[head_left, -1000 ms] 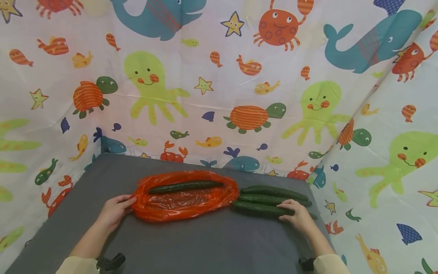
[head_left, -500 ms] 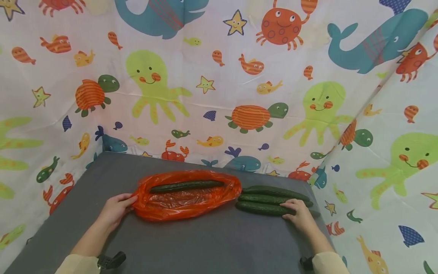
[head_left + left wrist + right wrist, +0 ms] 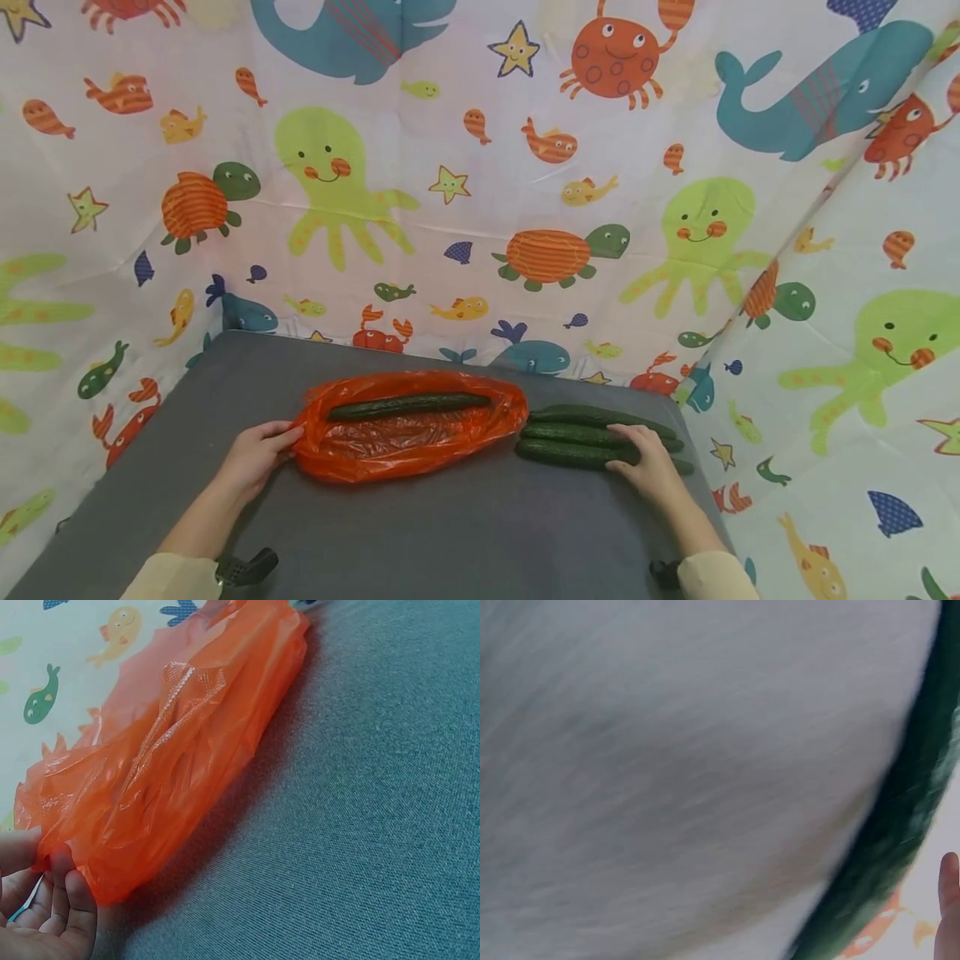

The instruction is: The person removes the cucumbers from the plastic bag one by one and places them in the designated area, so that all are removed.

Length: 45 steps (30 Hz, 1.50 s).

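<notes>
An orange plastic bag [image 3: 352,471] lies with its mouth spread wide. One dark green cucumber [image 3: 408,406] lies inside, along the far side. My left hand [image 3: 255,457] pinches the bag's left end between thumb and fingers; the left wrist view shows the thin film gathered at its fingertips. Right of the bag, three cucumbers lie side by side: a far one [image 3: 592,414], a middle one [image 3: 562,432] and a near one [image 3: 562,453]. My right hand [image 3: 651,462] spreads across the near cucumber, fingertips over the middle one, thumb on the near side.
Everything lies on a dark grey table [image 3: 450,533]. A white curtain [image 3: 465,225] printed with sea animals stands behind the table and along both sides.
My right hand has shifted slightly left and away from me, with thumb and fingers wider apart. My left hand keeps its place on the bag.
</notes>
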Available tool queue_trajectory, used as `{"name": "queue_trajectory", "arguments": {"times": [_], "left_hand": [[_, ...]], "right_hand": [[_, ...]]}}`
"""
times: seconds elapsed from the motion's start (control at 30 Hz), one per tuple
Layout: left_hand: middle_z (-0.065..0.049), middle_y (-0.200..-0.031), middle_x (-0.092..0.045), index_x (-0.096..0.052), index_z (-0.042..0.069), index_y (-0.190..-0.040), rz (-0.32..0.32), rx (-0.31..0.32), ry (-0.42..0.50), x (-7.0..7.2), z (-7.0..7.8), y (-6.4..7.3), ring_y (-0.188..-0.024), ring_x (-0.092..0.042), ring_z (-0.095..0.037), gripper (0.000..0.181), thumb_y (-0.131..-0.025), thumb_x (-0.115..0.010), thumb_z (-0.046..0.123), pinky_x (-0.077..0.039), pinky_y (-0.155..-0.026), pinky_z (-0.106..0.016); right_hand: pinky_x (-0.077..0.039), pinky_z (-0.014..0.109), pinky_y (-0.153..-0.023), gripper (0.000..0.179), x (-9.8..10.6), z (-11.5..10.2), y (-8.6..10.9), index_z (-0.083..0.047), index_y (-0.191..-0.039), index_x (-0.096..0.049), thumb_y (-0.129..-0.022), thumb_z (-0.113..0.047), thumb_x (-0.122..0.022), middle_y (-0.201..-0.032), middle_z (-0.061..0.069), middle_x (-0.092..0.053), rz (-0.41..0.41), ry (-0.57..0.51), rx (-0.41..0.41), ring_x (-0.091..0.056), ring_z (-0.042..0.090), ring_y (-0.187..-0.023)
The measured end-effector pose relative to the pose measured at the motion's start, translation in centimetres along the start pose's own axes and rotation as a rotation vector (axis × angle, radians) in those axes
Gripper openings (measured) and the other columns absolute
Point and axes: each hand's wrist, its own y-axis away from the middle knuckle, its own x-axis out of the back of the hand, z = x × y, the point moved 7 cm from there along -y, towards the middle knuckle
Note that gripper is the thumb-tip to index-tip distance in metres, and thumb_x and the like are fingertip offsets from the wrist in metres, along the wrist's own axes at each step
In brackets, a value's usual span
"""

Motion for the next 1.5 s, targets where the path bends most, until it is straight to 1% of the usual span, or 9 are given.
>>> {"name": "queue_trajectory", "arguments": {"times": [0.13, 0.33, 0.6, 0.73, 0.87, 0.97, 1.1, 1.17, 1.5], "left_hand": [[0.002, -0.104, -0.064, -0.058, -0.005, -0.129, 0.000, 0.017, -0.001, 0.0, -0.1, 0.2, -0.088, -0.063, -0.009, 0.050, -0.099, -0.066, 0.034, -0.057, -0.083, -0.025], [0.003, -0.102, -0.064, -0.060, -0.004, -0.126, -0.011, 0.019, 0.031, -0.2, -0.2, 0.2, -0.088, -0.063, -0.009, 0.046, -0.099, -0.067, 0.033, -0.057, -0.082, -0.025], [0.003, -0.102, -0.065, -0.060, -0.004, -0.126, -0.015, 0.005, 0.031, -0.1, 0.0, 0.0, -0.088, -0.064, -0.009, 0.045, -0.100, -0.066, 0.032, -0.057, -0.082, -0.025], [0.002, -0.102, -0.064, -0.059, -0.005, -0.126, -0.013, 0.009, 0.024, -0.1, 0.1, 0.0, -0.088, -0.063, -0.009, 0.044, -0.100, -0.065, 0.030, -0.057, -0.082, -0.026], [0.002, -0.102, -0.064, -0.058, -0.006, -0.127, -0.009, 0.006, 0.014, -0.2, 0.4, 0.0, -0.087, -0.063, -0.009, 0.043, -0.101, -0.063, 0.028, -0.057, -0.082, -0.025], [0.003, -0.102, -0.064, -0.058, -0.006, -0.128, -0.014, 0.002, 0.012, -0.3, 0.5, -0.1, -0.087, -0.063, -0.009, 0.044, -0.101, -0.064, 0.029, -0.057, -0.082, -0.025], [0.004, -0.102, -0.064, -0.059, -0.006, -0.128, -0.016, 0.000, 0.038, -0.3, 0.4, -0.1, -0.087, -0.064, -0.008, 0.046, -0.100, -0.066, 0.030, -0.057, -0.082, -0.024], [0.004, -0.102, -0.064, -0.060, -0.005, -0.127, -0.014, -0.001, 0.050, -0.2, 0.3, 0.0, -0.088, -0.064, -0.007, 0.046, -0.099, -0.067, 0.031, -0.057, -0.082, -0.024], [0.005, -0.102, -0.064, -0.060, -0.004, -0.126, -0.010, 0.008, 0.039, -0.1, 0.2, 0.1, -0.088, -0.064, -0.007, 0.046, -0.099, -0.067, 0.032, -0.057, -0.082, -0.024]], "right_hand": [[-0.052, 0.056, -0.088, 0.065, 0.4, -2.6, -1.1, -0.012, -0.130, -0.065, -0.071, -0.009, -0.091, -0.115, 0.012, -0.067, 0.025, -0.057, 0.051, -0.059, 0.029, -0.109], [-0.057, 0.050, -0.080, 0.063, 0.6, -5.6, -2.5, -0.013, -0.130, -0.065, -0.072, -0.009, -0.090, -0.117, 0.012, -0.068, 0.054, -0.148, 0.074, -0.064, 0.027, -0.106], [-0.059, 0.047, -0.075, 0.061, -0.2, -9.1, -4.7, -0.015, -0.131, -0.065, -0.075, -0.009, -0.088, -0.107, 0.004, -0.071, 0.034, -0.292, 0.119, -0.069, 0.025, -0.096], [-0.060, 0.045, -0.078, 0.059, -0.8, -11.1, -6.1, -0.017, -0.132, -0.064, -0.078, -0.012, -0.087, -0.110, 0.005, -0.072, 0.013, -0.346, 0.120, -0.069, 0.023, -0.100], [-0.059, 0.046, -0.083, 0.055, -1.7, -13.5, -7.6, -0.018, -0.133, -0.063, -0.083, -0.011, -0.083, -0.115, 0.010, -0.072, -0.018, -0.405, 0.118, -0.069, 0.027, -0.105], [-0.059, 0.048, -0.081, 0.053, -2.5, -15.2, -8.7, -0.017, -0.133, -0.064, -0.084, -0.009, -0.082, -0.116, 0.014, -0.071, -0.037, -0.443, 0.120, -0.070, 0.032, -0.101], [-0.060, 0.048, -0.079, 0.053, -3.8, -17.1, -10.0, -0.017, -0.133, -0.064, -0.084, -0.010, -0.082, -0.118, 0.014, -0.071, -0.062, -0.469, 0.129, -0.070, 0.039, -0.097], [-0.059, 0.049, -0.082, 0.052, -4.6, -18.0, -10.6, -0.016, -0.133, -0.064, -0.085, -0.012, -0.082, -0.120, 0.012, -0.071, -0.078, -0.477, 0.133, -0.069, 0.041, -0.101], [-0.057, 0.050, -0.090, 0.047, -7.7, -20.7, -12.1, -0.011, -0.131, -0.065, -0.087, -0.017, -0.081, -0.123, 0.011, -0.070, -0.137, -0.474, 0.152, -0.067, 0.036, -0.111]]}}
